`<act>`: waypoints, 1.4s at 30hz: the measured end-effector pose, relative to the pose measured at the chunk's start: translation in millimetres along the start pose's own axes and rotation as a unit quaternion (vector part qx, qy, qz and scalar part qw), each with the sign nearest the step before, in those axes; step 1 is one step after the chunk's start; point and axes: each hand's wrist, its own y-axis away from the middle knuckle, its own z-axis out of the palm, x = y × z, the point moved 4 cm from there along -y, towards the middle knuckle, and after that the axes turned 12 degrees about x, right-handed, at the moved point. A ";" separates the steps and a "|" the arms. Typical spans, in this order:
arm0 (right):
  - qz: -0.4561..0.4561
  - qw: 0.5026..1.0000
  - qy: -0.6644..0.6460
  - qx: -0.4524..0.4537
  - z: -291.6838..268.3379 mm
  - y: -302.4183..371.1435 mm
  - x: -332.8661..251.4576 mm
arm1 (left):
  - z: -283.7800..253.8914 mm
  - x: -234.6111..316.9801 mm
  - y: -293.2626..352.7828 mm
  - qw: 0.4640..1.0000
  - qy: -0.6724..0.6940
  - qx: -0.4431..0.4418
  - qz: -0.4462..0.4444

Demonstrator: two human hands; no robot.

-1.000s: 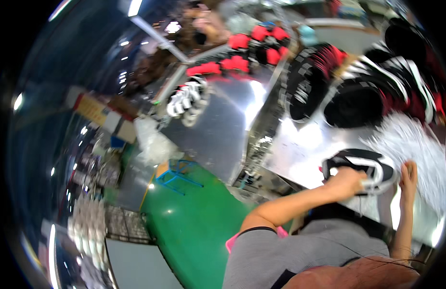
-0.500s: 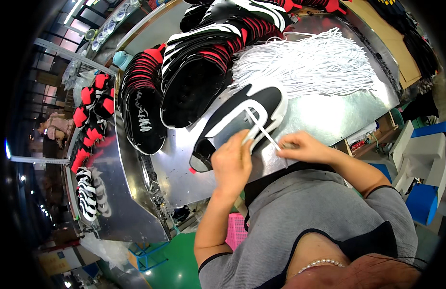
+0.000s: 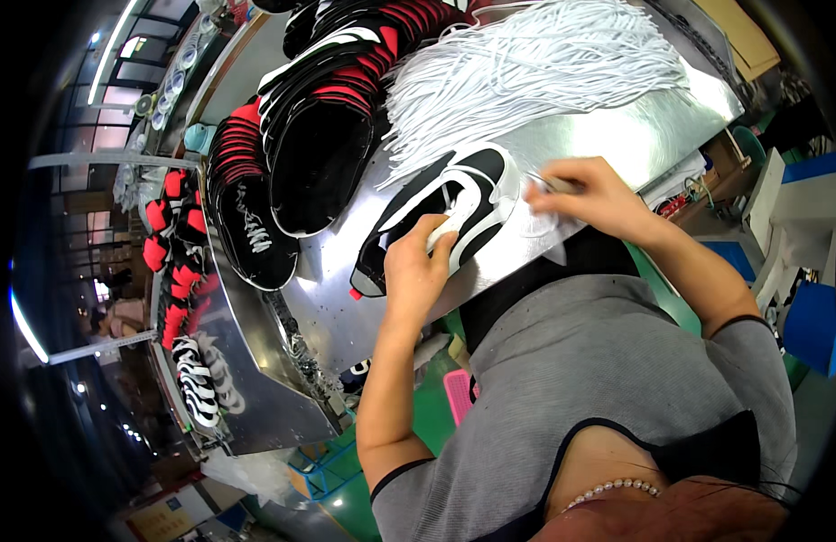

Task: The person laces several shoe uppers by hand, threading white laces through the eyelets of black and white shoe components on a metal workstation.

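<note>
— Which step does the person seem to be on?

— Lacing, by the look of it. The black-and-white shoe upper (image 3: 450, 210) lies flat on the shiny metal table (image 3: 635, 135), and both hands are on it. The left hand (image 3: 416, 264) rests on the near edge of the upper, fingers curled together and pinching what looks like a white lace (image 3: 443, 231) against it.

— And the other hand?

— The right hand (image 3: 591, 191) sits just beyond the toe end, fingers closed together around a thin pale end, probably the same lace's tip, though it is blurred and hard to tell.

— So the upper is between the two sets of fingers?

— Yes, under the left fingertips and just to the left of the right ones. Beyond the fingers, further up the table, lies the heap of loose white laces (image 3: 535, 68), and to the left of the left hand a stack of red-and-black uppers (image 3: 323, 117).

— How far along would that be?

— Early, as a judgement: little lace shows across the eyelets.

— What would the next move call for?

— Likely steadying the upper with the left fingers while the right ones aim the lace tip at an eyelet. That needs a fine pinch close to the tip and a slack lace, so the upper does not slide on the smooth metal.
</note>
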 end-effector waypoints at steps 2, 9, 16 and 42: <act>-0.045 0.998 -0.042 0.008 16.4 -21.5 -12.5 | -2.7 9.6 -2.8 0.999 -0.022 -0.018 -0.021; -0.073 0.985 -0.159 -0.002 56.0 -72.0 3.3 | -11.2 39.0 -12.6 0.996 -0.028 0.022 0.077; -0.117 0.987 -0.108 0.026 62.5 -91.7 12.3 | 15.8 41.5 -41.8 0.983 -0.156 -0.096 -0.010; -0.116 0.952 0.278 -0.052 56.1 -46.1 22.8 | 39.6 21.6 -31.6 0.993 0.084 -0.083 -0.006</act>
